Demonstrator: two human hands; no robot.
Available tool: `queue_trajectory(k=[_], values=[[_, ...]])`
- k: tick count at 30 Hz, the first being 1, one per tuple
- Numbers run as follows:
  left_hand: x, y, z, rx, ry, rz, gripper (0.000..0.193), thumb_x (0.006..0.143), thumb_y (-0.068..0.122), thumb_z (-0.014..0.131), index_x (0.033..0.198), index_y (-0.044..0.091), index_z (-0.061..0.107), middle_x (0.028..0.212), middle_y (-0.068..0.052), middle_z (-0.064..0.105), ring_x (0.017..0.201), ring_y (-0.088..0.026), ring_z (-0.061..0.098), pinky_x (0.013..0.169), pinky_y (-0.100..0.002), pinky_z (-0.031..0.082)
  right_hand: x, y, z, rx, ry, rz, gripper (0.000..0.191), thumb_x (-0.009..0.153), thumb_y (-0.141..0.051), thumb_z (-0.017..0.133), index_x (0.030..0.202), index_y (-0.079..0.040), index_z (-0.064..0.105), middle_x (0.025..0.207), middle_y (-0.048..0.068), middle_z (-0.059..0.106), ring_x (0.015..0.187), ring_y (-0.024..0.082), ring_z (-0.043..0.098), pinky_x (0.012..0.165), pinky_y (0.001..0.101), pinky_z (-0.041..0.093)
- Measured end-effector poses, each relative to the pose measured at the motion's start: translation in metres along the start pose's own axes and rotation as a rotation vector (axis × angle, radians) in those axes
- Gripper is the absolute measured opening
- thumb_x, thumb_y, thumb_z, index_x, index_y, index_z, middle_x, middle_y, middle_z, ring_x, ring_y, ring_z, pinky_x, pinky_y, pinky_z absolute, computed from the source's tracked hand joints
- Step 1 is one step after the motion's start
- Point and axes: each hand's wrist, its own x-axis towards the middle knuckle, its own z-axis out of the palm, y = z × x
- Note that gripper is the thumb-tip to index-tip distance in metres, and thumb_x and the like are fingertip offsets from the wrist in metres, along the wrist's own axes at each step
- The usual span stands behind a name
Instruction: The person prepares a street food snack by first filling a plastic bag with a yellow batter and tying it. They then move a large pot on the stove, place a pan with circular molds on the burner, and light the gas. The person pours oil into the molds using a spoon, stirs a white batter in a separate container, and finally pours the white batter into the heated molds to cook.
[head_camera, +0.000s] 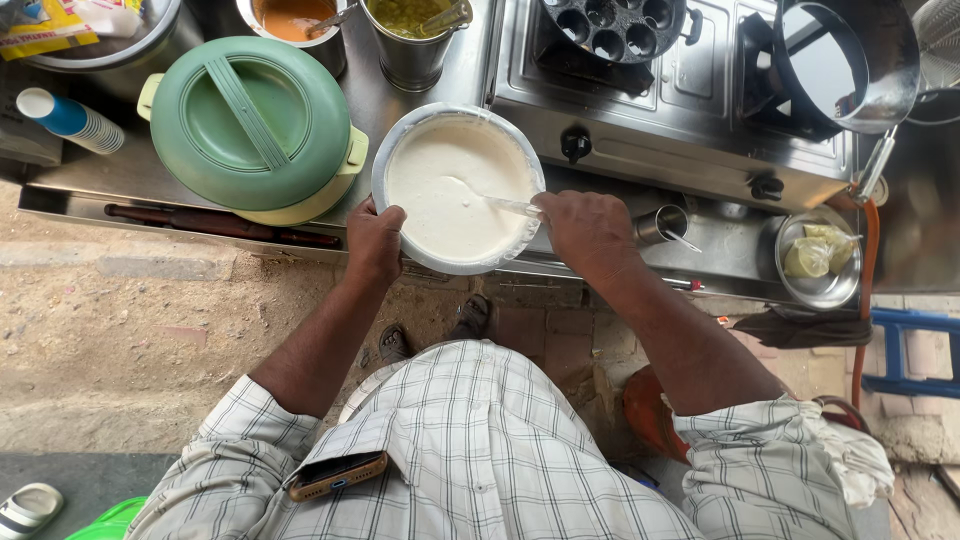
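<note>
Nearest to you is your own checked shirt (480, 450), with a phone (337, 474) standing out of its chest pocket. From there your two forearms go forward to the steel counter (380, 100).

Your left hand (375, 240) grips the near left rim of the batter bowl (400, 150); the fingers are curled together around the edge, with the thumb lying on top of the rim. Your right hand (587, 232) is at the near right rim of the same bowl, fingers closed on the handle of a spoon (510, 206). The spoon goes from your right fingertips to the left, and its front end is sunk in the white batter (450, 190) (so the scoop part I cannot see). The bowl stands on the counter edge, between your two hands.

Just right of your right fingers there is a small steel cup (660, 224), and further right a steel plate (825, 290) with pale green lumps on it. Left of your left fingers stands a big green lidded pot (250, 120), and beyond it a stack of paper cups (70, 120).

Past your fingertips, behind the bowl, two steel containers (410, 50) hold an orange and a green sauce. To the far right of them is the gas stove (670, 110), with a black pan of round moulds (612, 25) and one dark wok (850, 60)
</note>
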Motion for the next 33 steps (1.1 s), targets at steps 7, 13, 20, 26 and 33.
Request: queue_trajectory(k=[7, 13, 20, 26, 33], values=[[-0.021, 0.001, 0.0, -0.004, 0.022, 0.111, 0.033, 0.077, -0.005, 0.057, 0.107, -0.016, 0.065, 0.093, -0.018, 0.067, 0.075, -0.022, 0.067, 0.069, -0.035, 0.059, -0.025, 0.042, -0.02, 0.262, 0.141, 0.045, 0.022, 0.097, -0.029, 0.069, 0.117, -0.024, 0.077, 0.089, 0.002, 0.075, 0.075, 0.024, 0.07, 0.066, 0.0415, 0.053], [-0.041, 0.016, -0.001, -0.098, 0.076, 0.037, 0.032, 0.077, -0.006, 0.058, 0.108, -0.013, 0.061, 0.096, -0.019, 0.069, 0.08, -0.025, 0.072, 0.076, -0.037, 0.063, -0.051, 0.049, -0.019, -0.058, 0.405, -0.133, 0.022, 0.096, -0.023, 0.074, 0.118, -0.025, 0.078, 0.071, -0.002, 0.062, 0.062, 0.018, 0.06, 0.06, 0.0365, 0.047], [-0.031, 0.002, -0.002, -0.121, 0.063, 0.069, 0.034, 0.078, -0.006, 0.058, 0.111, -0.013, 0.062, 0.1, -0.02, 0.069, 0.086, -0.026, 0.072, 0.083, -0.037, 0.062, -0.033, 0.041, -0.008, -0.109, 0.436, -0.196, 0.028, 0.091, -0.016, 0.072, 0.117, -0.024, 0.078, 0.07, -0.002, 0.058, 0.063, 0.016, 0.059, 0.061, 0.0352, 0.046], [-0.029, -0.003, -0.008, -0.126, 0.125, 0.038, 0.038, 0.078, -0.004, 0.061, 0.115, -0.011, 0.056, 0.104, -0.021, 0.068, 0.089, -0.028, 0.072, 0.085, -0.04, 0.063, -0.026, 0.039, 0.001, -0.04, 0.391, -0.204, 0.025, 0.092, -0.017, 0.071, 0.116, -0.022, 0.078, 0.068, -0.001, 0.058, 0.061, 0.017, 0.059, 0.06, 0.0363, 0.046], [-0.044, 0.008, 0.002, -0.109, 0.154, -0.068, 0.042, 0.084, 0.011, 0.071, 0.121, 0.0, 0.053, 0.106, -0.019, 0.067, 0.1, -0.03, 0.07, 0.087, -0.041, 0.061, -0.015, 0.035, 0.0, 0.017, 0.281, -0.163, 0.022, 0.096, -0.023, 0.069, 0.115, -0.018, 0.077, 0.07, 0.0, 0.063, 0.057, 0.016, 0.059, 0.057, 0.0366, 0.045]])
